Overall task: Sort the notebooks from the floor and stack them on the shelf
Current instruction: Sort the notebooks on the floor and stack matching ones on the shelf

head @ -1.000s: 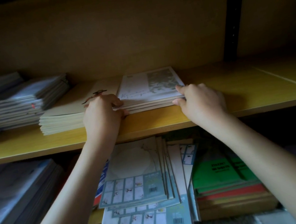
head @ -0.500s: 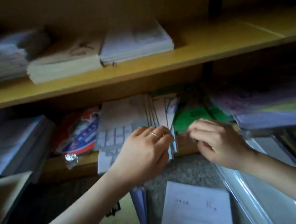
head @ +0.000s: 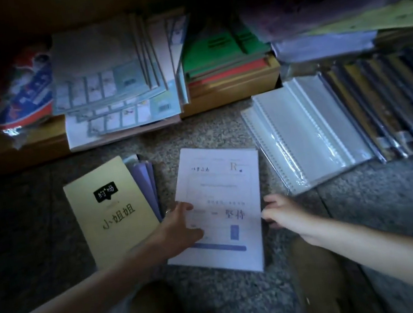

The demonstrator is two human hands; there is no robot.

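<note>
On the speckled grey floor (head: 223, 309), near the middle of the view, lies a thick set of white notebooks (head: 219, 181) with purple print and a purple bar along the near edge of the top cover. Both hands are at its near half. The left hand (head: 181, 229) grasps the left edge, thumb flat on the cover and the other fingers curled down over the side; a ring shows on one finger. The right hand (head: 280, 212) reaches the right edge with loosely curled fingertips that touch it, but motion blur keeps me from telling whether it has hold.

Just left of this set sits a yellow notebook (head: 109, 213) with black characters, resting on top of some purple notebooks (head: 147, 181) that peek out along its right side.

Farther off, a low wooden shelf (head: 230, 91) runs across the scene. It carries a fanned pile of pale notebooks (head: 107, 72) with small printed panels, which overhangs the shelf's front edge. Right of that pile is a stack of green notebooks (head: 221, 47) over red ones, and at far left a red and blue packet (head: 21, 87).

Right of the white set, on the floor, lie spiral binders (head: 309, 135) in clear wrap, and beyond them a row of dark-spined books (head: 393, 107).
</note>
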